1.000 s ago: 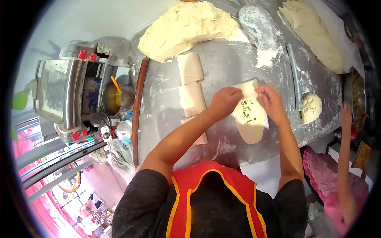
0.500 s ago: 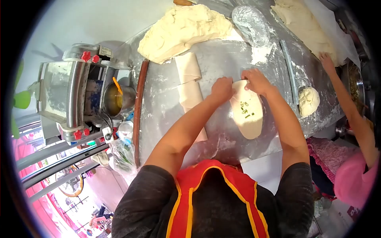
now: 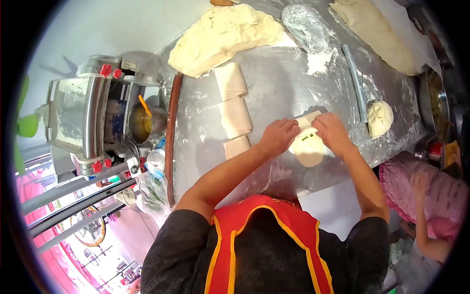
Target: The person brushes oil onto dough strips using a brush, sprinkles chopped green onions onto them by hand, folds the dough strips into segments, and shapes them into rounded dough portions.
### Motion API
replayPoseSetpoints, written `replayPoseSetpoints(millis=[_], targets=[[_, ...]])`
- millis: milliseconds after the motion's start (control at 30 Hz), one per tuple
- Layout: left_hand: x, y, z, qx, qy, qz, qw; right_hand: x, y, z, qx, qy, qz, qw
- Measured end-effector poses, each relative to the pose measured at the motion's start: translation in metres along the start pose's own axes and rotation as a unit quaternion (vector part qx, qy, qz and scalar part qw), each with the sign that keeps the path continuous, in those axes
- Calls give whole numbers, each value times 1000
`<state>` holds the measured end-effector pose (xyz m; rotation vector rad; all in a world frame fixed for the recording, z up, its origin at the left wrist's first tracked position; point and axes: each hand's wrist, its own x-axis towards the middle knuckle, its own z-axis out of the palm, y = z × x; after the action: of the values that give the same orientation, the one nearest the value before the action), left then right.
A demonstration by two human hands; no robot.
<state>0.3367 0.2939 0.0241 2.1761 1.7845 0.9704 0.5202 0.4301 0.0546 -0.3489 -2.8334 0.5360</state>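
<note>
A flat oval of dough (image 3: pixel 307 153) lies on the metal worktop in front of me. Its far end is turned over toward me in a fold, and bits of chopped green onion (image 3: pixel 309 136) show just below that fold. My left hand (image 3: pixel 281 137) grips the fold's left end with curled fingers. At the other end, my right hand (image 3: pixel 333 131) has its fingers closed on the dough too. Left of my hands, folded dough pieces (image 3: pixel 236 116) lie in a column.
A large dough mass (image 3: pixel 227 36) lies at the back, beside a plastic-wrapped lump (image 3: pixel 307 29). A wooden rolling pin (image 3: pixel 173 139) is at left, near a metal pot (image 3: pixel 157 123) and a dough roller machine (image 3: pixel 78 112). At right are a grey rod (image 3: pixel 354 81), a dough ball (image 3: pixel 380 119) and a co-worker's arm (image 3: pixel 422 220).
Both my hands have come toward me, folding the dough's far end over and covering most of the green onion. The co-worker's arm has drawn back from the dough at the far right.
</note>
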Motion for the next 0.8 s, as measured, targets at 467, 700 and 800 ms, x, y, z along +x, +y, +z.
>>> replayPoseSetpoints(millis=[467, 700, 800], targets=[[-7, 0, 17, 5, -71, -149, 986, -1, 7, -2, 127, -81, 141, 978], [23, -12, 20, -84, -247, -370, 891, 36, 21, 23, 50, -228, 166, 958], [17, -13, 25, -88, -209, -313, 922, 27, 13, 11, 40, -200, 144, 968]])
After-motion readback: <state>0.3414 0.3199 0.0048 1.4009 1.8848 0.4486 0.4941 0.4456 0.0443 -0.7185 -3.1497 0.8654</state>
